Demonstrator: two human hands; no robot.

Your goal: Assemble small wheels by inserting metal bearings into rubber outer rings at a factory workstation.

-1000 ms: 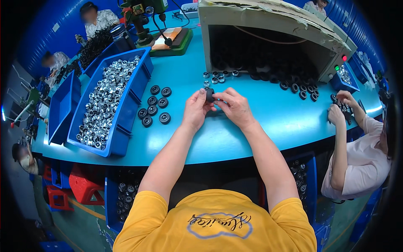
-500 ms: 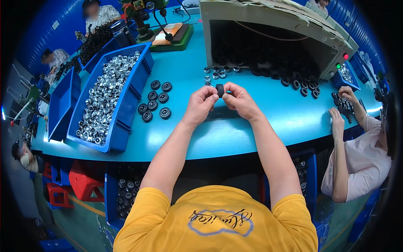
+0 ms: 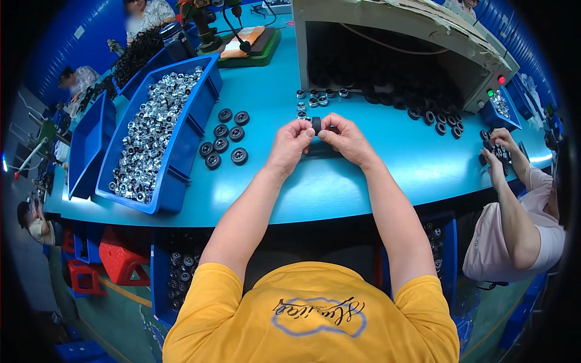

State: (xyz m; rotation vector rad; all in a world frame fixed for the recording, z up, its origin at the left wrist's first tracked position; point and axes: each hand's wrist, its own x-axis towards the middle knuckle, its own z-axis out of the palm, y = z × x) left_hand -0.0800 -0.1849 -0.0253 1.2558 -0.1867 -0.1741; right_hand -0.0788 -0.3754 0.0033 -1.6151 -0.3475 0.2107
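A small black rubber tyre [image 3: 316, 125] is held upright between my two hands over the turquoise table. My left hand [image 3: 292, 143] pinches its left side, where a bit of shiny metal shows by the fingertips. From the other side my right hand [image 3: 346, 141] grips the tyre with thumb and fingers. Just beyond my fingers stand several silver wheel hubs [image 3: 313, 102]. Left of my hands lies a group of black wheels with hubs in them [image 3: 239, 156].
A blue bin [image 3: 172, 202] full of silver hubs stands at the left, next to another blue bin [image 3: 91, 151]. Loose black tyres [image 3: 440, 129] spill from a large open-fronted box [image 3: 387, 18]. A co-worker's hands [image 3: 499, 154] handle small parts at the right. A drill press base [image 3: 266, 55] sits behind.
My hands stay on the tyre, with only slight shifts of the fingers. The view has tilted a little. At the right, the co-worker's nearer hand has moved onto the parts.
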